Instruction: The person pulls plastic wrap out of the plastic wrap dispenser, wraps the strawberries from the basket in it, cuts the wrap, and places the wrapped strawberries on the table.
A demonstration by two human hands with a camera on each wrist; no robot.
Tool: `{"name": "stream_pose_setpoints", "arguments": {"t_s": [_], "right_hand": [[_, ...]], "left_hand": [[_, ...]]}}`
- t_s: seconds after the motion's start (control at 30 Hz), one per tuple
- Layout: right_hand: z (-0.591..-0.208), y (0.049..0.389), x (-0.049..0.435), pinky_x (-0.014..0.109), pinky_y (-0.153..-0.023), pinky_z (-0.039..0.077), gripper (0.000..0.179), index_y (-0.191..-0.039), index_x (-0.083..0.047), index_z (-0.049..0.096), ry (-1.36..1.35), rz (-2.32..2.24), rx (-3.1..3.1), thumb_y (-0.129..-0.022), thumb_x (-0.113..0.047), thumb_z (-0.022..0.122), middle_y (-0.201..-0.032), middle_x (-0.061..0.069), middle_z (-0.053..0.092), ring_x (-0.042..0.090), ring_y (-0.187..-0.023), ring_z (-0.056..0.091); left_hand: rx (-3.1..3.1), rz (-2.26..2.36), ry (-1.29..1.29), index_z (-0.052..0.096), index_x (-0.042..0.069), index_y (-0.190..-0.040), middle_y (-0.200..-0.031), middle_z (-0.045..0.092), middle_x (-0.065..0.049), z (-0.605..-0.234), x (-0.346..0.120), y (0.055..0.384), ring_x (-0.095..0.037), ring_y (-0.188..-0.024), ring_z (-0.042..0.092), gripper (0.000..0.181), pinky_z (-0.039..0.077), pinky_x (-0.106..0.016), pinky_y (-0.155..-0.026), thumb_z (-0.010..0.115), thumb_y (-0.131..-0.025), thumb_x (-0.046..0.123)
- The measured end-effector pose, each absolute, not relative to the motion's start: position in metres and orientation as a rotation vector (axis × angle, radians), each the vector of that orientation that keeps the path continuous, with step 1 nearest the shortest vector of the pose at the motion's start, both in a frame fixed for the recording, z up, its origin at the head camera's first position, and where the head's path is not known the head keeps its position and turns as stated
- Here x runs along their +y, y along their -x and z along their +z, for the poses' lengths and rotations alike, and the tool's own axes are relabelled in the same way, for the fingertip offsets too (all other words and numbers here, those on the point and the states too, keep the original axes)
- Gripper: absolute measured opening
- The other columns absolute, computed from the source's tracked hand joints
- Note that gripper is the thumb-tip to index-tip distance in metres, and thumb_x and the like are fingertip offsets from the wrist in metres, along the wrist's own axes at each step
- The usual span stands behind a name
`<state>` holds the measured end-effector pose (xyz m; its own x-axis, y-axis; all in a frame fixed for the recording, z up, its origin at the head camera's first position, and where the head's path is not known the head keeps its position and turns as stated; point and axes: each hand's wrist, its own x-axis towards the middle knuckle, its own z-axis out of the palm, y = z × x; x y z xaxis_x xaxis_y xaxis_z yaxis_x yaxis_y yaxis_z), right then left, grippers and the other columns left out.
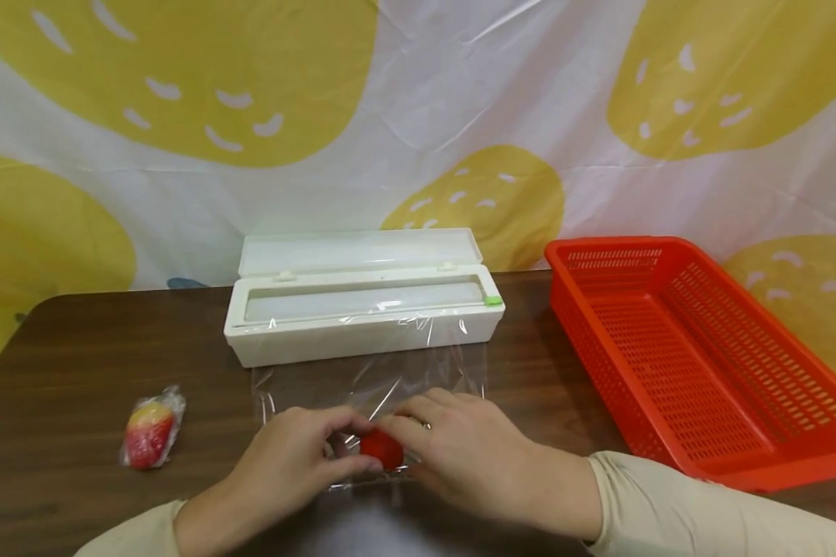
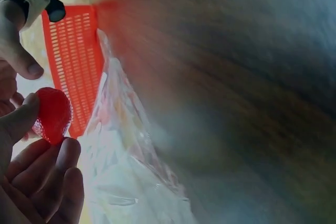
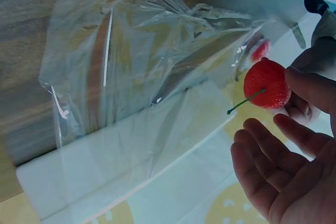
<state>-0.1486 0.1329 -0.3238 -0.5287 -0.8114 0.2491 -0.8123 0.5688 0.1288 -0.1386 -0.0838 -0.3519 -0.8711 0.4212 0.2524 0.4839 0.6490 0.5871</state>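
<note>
A red fruit (image 1: pixel 382 449) with bumpy skin and a thin green stem (image 3: pixel 245 102), like a lychee, sits between both hands over clear plastic wrap (image 1: pixel 390 387). My left hand (image 1: pixel 299 456) pinches it between thumb and fingertips, as the left wrist view shows. Close on the fruit's other side is my right hand (image 1: pixel 470 456), its fingers loosely spread; whether its thumb touches the fruit is hard to tell. The wrap stretches from the white dispenser box (image 1: pixel 369 340) down to the hands.
The dispenser's lid (image 1: pixel 362 254) stands raised against the patterned cloth. On the left of the table (image 1: pixel 56 371) lies a wrapped red-and-yellow fruit (image 1: pixel 149 433). A red slotted basket (image 1: pixel 676 371) stands at the right.
</note>
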Motion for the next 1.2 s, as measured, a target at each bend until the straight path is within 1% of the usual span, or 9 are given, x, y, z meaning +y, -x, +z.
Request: {"name": "stream_pose_setpoints", "arguments": {"t_s": [0.1, 0.33, 0.43, 0.53, 0.67, 0.77, 0.93, 1.03, 1.2], "right_hand": [[-0.326, 0.150, 0.134, 0.031, -0.086, 0.053, 0.053, -0.125, -0.022, 0.059, -1.347, 0.015, -2.505, -0.076, -0.034, 0.076, -0.111, -0.006, 0.067, 0.013, -0.103, 0.062], [-0.336, 0.150, 0.132, 0.032, -0.084, 0.052, 0.051, -0.122, -0.024, 0.058, -1.359, -0.040, -2.472, -0.076, -0.037, 0.074, -0.111, -0.006, 0.065, 0.014, -0.103, 0.061], [-0.342, 0.149, 0.130, 0.034, -0.087, 0.052, 0.059, -0.130, -0.024, 0.053, -1.363, -0.115, -2.549, -0.077, -0.043, 0.073, -0.116, -0.004, 0.063, 0.016, -0.106, 0.061], [-0.352, 0.147, 0.127, 0.034, -0.087, 0.052, 0.070, -0.135, -0.022, 0.047, -1.361, -0.193, -2.571, -0.075, -0.048, 0.073, -0.118, -0.003, 0.061, 0.016, -0.106, 0.060], [-0.366, 0.144, 0.123, 0.032, -0.080, 0.049, 0.081, -0.131, -0.017, 0.047, -1.322, -0.287, -2.475, -0.067, -0.057, 0.075, -0.110, -0.004, 0.060, 0.015, -0.096, 0.060], [-0.372, 0.144, 0.120, 0.032, -0.077, 0.045, 0.086, -0.128, -0.015, 0.048, -1.288, -0.330, -2.406, -0.062, -0.064, 0.073, -0.101, -0.004, 0.058, 0.016, -0.088, 0.057], [-0.377, 0.146, 0.118, 0.031, -0.072, 0.042, 0.077, -0.119, -0.017, 0.049, -1.270, -0.346, -2.351, -0.064, -0.066, 0.069, -0.091, -0.004, 0.054, 0.016, -0.080, 0.054], [-0.381, 0.148, 0.117, 0.030, -0.070, 0.042, 0.063, -0.115, -0.020, 0.050, -1.266, -0.362, -2.321, -0.071, -0.060, 0.067, -0.088, -0.004, 0.055, 0.016, -0.079, 0.053], [-0.387, 0.151, 0.116, 0.028, -0.065, 0.041, 0.035, -0.110, -0.022, 0.051, -1.232, -0.377, -2.281, -0.085, -0.045, 0.058, -0.084, -0.005, 0.054, 0.015, -0.075, 0.052]], "left_hand": [[-2.792, -1.001, 0.747, 0.069, 0.025, -0.091, -0.068, 0.066, 0.015, -0.354, -0.084, 0.141, 0.011, -0.056, 0.049, 0.024, 0.038, -0.014, -0.050, 0.078, -0.073, 0.038], [-2.847, -0.992, 0.733, 0.069, 0.024, -0.091, -0.067, 0.064, 0.016, -0.362, -0.082, 0.146, 0.010, -0.055, 0.047, 0.025, 0.037, -0.015, -0.050, 0.078, -0.072, 0.038], [-2.869, -1.035, 0.717, 0.069, 0.023, -0.091, -0.066, 0.062, 0.015, -0.365, -0.082, 0.148, 0.009, -0.055, 0.046, 0.025, 0.037, -0.015, -0.050, 0.079, -0.072, 0.038], [-2.888, -1.067, 0.692, 0.069, 0.023, -0.089, -0.063, 0.060, 0.016, -0.368, -0.082, 0.150, 0.009, -0.055, 0.046, 0.025, 0.037, -0.016, -0.051, 0.079, -0.072, 0.039], [-2.904, -1.052, 0.669, 0.068, 0.024, -0.085, -0.062, 0.058, 0.016, -0.373, -0.079, 0.152, 0.009, -0.055, 0.046, 0.023, 0.037, -0.016, -0.052, 0.080, -0.070, 0.037], [-2.906, -1.029, 0.660, 0.068, 0.024, -0.083, -0.063, 0.059, 0.016, -0.375, -0.078, 0.153, 0.009, -0.055, 0.045, 0.020, 0.037, -0.015, -0.052, 0.081, -0.070, 0.031], [-2.918, -0.960, 0.675, 0.066, 0.027, -0.077, -0.059, 0.053, 0.018, -0.376, -0.075, 0.154, 0.007, -0.054, 0.042, 0.018, 0.034, -0.016, -0.050, 0.081, -0.068, 0.029], [-2.945, -0.882, 0.686, 0.064, 0.028, -0.073, -0.059, 0.051, 0.017, -0.376, -0.075, 0.154, 0.004, -0.054, 0.041, 0.017, 0.033, -0.017, -0.050, 0.080, -0.068, 0.032], [-2.979, -0.804, 0.690, 0.067, 0.030, -0.074, -0.069, 0.060, 0.016, -0.375, -0.075, 0.156, -0.001, -0.061, 0.046, 0.014, 0.037, -0.020, -0.053, 0.079, -0.069, 0.031]]}}
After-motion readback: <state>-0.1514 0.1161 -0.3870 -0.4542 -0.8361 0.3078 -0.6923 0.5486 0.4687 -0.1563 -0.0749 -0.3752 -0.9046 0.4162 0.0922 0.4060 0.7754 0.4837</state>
